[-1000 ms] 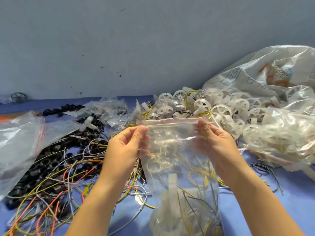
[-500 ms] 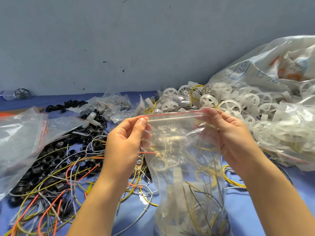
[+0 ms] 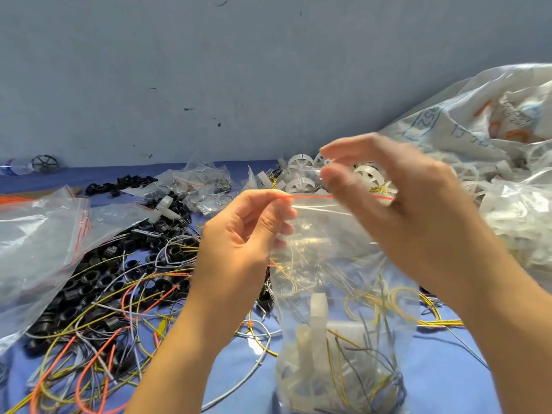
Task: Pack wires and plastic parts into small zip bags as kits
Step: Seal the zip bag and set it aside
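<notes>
A clear zip bag [image 3: 343,264] with a red seal line hangs upright in front of me. Inside it are a white plastic part [image 3: 318,312] and yellow and grey wires [image 3: 367,369]. My left hand [image 3: 239,234] pinches the bag's top left corner between thumb and forefinger. My right hand [image 3: 403,210] is blurred and raised at the bag's top right, its fingers spread and loosely curved above the seal. Its palm hides the right end of the seal.
Black rings tangled with orange, yellow and grey wires [image 3: 104,294] cover the blue table at the left, under flat clear bags [image 3: 35,240]. White plastic wheels [image 3: 301,174] lie behind the bag. A big printed sack [image 3: 478,121] stands at the right, and small filled zip bags [image 3: 203,180] lie near the wall.
My right hand has let go of the bag's top edge and lifted, fingers spreading. My left hand keeps its pinch on the left corner. The bag's mouth now looks pressed together.
</notes>
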`<state>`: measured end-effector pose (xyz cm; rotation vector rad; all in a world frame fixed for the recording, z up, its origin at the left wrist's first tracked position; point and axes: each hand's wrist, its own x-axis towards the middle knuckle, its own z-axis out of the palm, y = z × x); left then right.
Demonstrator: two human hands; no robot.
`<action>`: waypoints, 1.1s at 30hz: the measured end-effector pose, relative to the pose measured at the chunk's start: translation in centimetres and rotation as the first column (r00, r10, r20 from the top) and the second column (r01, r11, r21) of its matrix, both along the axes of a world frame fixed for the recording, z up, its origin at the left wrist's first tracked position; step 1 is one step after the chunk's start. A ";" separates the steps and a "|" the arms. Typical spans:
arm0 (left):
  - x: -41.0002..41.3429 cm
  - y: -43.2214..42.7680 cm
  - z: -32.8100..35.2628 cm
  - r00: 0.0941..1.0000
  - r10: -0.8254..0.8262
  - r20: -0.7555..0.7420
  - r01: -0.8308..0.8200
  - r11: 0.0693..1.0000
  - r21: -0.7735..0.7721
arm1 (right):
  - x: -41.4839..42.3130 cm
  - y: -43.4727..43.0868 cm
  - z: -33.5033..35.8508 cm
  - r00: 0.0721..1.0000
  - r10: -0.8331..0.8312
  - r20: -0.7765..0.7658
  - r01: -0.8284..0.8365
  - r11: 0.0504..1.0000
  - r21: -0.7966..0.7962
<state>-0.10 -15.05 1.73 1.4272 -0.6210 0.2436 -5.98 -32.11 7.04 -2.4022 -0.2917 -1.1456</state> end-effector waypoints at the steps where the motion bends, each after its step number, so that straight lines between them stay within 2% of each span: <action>1: -0.2 0.0 0.2 0.999 -0.011 0.034 0.011 1.000 0.014 | -0.2 0.4 0.2 0.997 0.007 -0.079 -0.013 0.997 -0.075; 3: -0.7 0.2 0.4 0.996 -0.032 0.082 0.030 0.999 0.032 | -0.2 0.8 0.0 0.975 -0.002 -0.223 -0.034 0.987 -0.155; 5: -1.0 0.2 0.5 0.993 -0.032 0.113 0.027 0.999 0.048 | -0.2 0.7 -0.2 0.965 0.021 -0.262 -0.062 0.987 -0.146; 7: -1.2 0.3 0.6 0.993 -0.032 0.113 0.027 0.999 0.045 | -0.2 0.5 -0.4 0.970 0.058 -0.237 -0.085 0.991 -0.103; 10: -1.2 0.6 0.8 0.997 -0.064 0.037 0.064 0.998 0.010 | -0.2 0.8 -0.5 0.966 0.062 -0.252 -0.087 0.992 -0.092; 13: -1.1 0.7 0.9 0.996 -0.090 -0.010 0.091 0.993 0.070 | -0.3 1.2 -0.6 0.970 0.055 -0.237 -0.083 0.991 -0.109; 21: -0.6 1.1 0.9 1.000 0.019 0.021 -0.022 0.991 0.135 | -0.2 0.1 -1.1 0.977 0.081 -0.198 -0.086 0.996 -0.019; 26: -0.6 1.1 1.3 0.999 -0.051 -0.014 0.053 0.973 0.225 | -0.2 0.5 -1.3 0.986 0.063 -0.152 -0.077 0.993 -0.086; 33: -0.6 1.8 1.6 1.000 0.005 -0.026 0.000 0.980 0.197 | -0.5 -0.4 -1.2 0.981 0.047 -0.187 -0.060 0.996 -0.061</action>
